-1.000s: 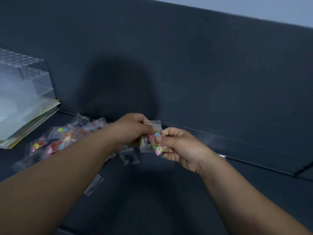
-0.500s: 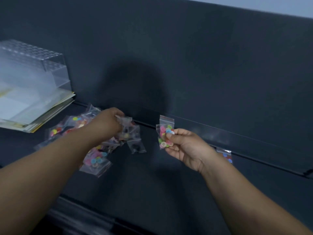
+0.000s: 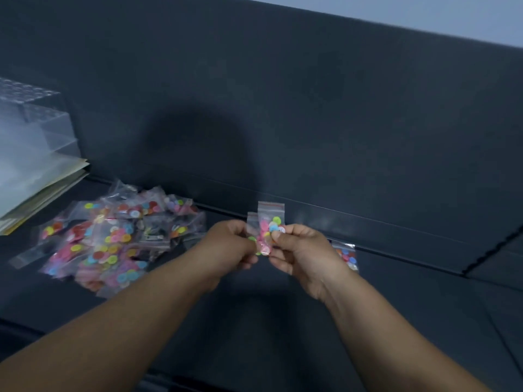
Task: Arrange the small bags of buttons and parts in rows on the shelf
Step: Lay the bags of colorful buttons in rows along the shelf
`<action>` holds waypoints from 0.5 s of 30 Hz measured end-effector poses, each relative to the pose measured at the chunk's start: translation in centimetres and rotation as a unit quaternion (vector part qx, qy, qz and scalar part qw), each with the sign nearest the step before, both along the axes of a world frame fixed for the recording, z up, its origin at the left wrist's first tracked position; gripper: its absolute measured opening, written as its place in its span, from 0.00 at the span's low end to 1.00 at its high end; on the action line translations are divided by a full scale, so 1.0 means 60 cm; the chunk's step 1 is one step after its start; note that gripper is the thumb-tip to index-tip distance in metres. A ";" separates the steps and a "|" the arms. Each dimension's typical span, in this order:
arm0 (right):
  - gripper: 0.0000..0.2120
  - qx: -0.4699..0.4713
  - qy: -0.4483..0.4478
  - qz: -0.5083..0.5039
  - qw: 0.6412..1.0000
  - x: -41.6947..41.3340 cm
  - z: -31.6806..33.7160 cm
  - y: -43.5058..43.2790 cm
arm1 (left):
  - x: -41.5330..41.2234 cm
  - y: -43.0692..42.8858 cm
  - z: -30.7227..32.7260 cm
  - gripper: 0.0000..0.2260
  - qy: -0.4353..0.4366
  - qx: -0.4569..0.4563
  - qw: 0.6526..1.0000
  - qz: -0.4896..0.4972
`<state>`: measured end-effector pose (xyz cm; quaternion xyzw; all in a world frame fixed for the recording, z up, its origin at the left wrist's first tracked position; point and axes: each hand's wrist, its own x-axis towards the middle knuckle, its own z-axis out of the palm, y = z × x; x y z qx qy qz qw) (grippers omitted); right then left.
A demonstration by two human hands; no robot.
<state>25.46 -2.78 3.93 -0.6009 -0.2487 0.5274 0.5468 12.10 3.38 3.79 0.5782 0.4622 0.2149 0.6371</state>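
1. both hands meet at the middle of the frame, just below the clear strip (image 3: 353, 222) that runs along the back of the dark shelf (image 3: 283, 321).
2. the right hand (image 3: 304, 251) pinches a small clear bag of coloured buttons (image 3: 270, 223) between thumb and fingers; the bag stands upright, its red-lined top pointing up.
3. the left hand (image 3: 229, 246) is closed on a second small bag (image 3: 251, 226), which sits just left of the first and touches it.
4. a loose pile of button bags (image 3: 113, 239) lies on the shelf at the left of the frame, near the left forearm.
5. one single bag (image 3: 346, 254) lies flat on the shelf just right of the right hand, close to the strip.
6. at the upper left stands a clear plastic box (image 3: 34, 128) on a stack of papers (image 3: 42, 190).
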 end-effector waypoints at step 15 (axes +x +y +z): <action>0.06 -0.087 -0.015 -0.231 0.969 0.258 -0.057 -0.184 | 0.270 -0.112 -0.043 0.09 0.086 0.128 0.985 -0.080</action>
